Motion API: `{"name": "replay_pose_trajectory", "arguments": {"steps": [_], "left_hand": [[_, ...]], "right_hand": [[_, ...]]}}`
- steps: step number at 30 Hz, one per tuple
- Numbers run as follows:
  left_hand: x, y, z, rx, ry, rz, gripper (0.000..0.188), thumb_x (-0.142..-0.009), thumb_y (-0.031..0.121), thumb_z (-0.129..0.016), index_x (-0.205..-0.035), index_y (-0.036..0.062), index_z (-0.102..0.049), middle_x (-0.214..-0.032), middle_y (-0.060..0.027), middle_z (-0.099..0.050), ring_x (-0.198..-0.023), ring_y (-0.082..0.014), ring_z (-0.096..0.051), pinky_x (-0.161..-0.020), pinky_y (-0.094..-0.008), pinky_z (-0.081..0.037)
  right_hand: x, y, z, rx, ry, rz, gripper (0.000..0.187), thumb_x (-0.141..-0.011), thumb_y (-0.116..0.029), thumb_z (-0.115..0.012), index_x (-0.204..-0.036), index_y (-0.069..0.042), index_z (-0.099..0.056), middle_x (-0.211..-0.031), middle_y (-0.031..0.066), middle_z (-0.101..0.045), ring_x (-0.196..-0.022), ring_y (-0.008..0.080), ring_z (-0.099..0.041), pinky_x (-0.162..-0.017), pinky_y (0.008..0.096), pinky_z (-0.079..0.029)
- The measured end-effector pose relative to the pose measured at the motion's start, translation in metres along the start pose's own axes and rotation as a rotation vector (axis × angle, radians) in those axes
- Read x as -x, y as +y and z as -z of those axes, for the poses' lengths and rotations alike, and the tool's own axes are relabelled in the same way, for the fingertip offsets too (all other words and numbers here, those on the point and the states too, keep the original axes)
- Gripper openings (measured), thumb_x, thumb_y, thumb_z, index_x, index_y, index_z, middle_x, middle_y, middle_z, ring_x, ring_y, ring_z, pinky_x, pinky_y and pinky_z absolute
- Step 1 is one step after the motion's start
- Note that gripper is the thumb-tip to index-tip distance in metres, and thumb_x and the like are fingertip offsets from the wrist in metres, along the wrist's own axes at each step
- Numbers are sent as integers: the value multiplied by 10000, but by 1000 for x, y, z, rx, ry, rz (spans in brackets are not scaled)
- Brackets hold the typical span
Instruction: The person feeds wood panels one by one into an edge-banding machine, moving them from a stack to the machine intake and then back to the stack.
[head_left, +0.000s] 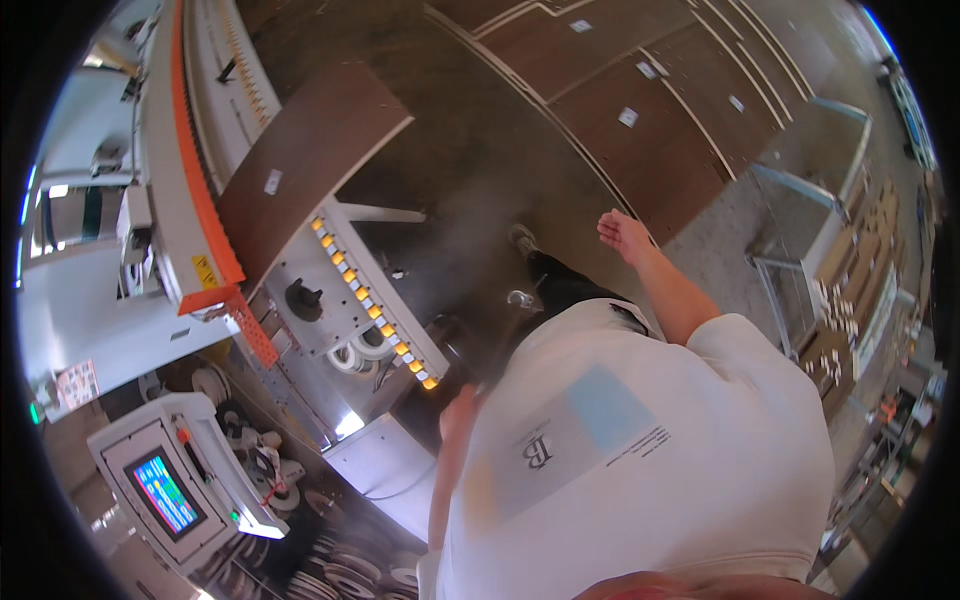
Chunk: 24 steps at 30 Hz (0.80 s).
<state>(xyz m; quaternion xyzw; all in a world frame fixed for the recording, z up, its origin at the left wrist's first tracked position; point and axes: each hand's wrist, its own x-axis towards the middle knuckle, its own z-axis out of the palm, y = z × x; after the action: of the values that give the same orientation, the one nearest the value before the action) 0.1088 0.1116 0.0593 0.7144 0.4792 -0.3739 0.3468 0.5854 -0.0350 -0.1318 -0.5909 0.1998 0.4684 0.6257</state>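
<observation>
My right hand (625,236) is held out in the air ahead of my body, its fingers stretched out and nothing in them. My left hand (460,408) hangs low beside the end of a roller rail (372,308) with yellow and white rollers. Its fingers are too dim and blurred to read. Farther off to the left, a dark brown panel (318,150) with a small white label lies across the machine, one edge along its orange guard (200,170). Neither hand touches the panel.
Large brown labelled panels (660,130) lie beyond my right hand. A metal frame cart (800,260) stands at the right near stacked strips (860,260). At lower left are a control console (165,490) with a lit screen and several rolls of edge banding (350,575).
</observation>
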Motion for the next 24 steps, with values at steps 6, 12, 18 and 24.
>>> {"name": "replay_pose_trajectory", "arguments": {"steps": [6,12,18,24], "left_hand": [[-23,28,-7,-195,-114,-199,536,-976,557,-476,-1301,141,-573,-1225,-179,-681,-1154,-359,-641,-969,-453,-489],[-16,98,7,-105,3,23,522,-970,533,-505,-1236,90,-581,-1204,-201,-678,-1129,-394,-644,-953,-491,-491],[-17,147,-3,-211,-124,-91,460,-988,486,-534,-1162,63,-581,-1100,-226,-697,-1050,-424,-661,-914,-503,-499],[-38,192,-22,-335,-195,-49,439,-996,474,-539,-1169,72,-577,-1087,-246,-688,-1034,-431,-659,-895,-520,-500]], "right_hand": [[53,36,93,-80,284,40,254,-998,-342,-587,-1100,-120,-654,-1043,36,-688,-982,193,-658,-868,388,-542],[32,43,172,161,327,40,288,-980,-331,-612,-1140,-94,-650,-1035,40,-681,-942,186,-645,-827,378,-532],[-33,54,216,301,502,-37,477,-948,-384,-677,-1260,-30,-607,-1073,88,-673,-942,207,-646,-773,395,-537],[-125,71,252,234,588,-37,657,-921,-419,-729,-1367,15,-523,-1237,165,-634,-1053,302,-640,-827,448,-541]]}}
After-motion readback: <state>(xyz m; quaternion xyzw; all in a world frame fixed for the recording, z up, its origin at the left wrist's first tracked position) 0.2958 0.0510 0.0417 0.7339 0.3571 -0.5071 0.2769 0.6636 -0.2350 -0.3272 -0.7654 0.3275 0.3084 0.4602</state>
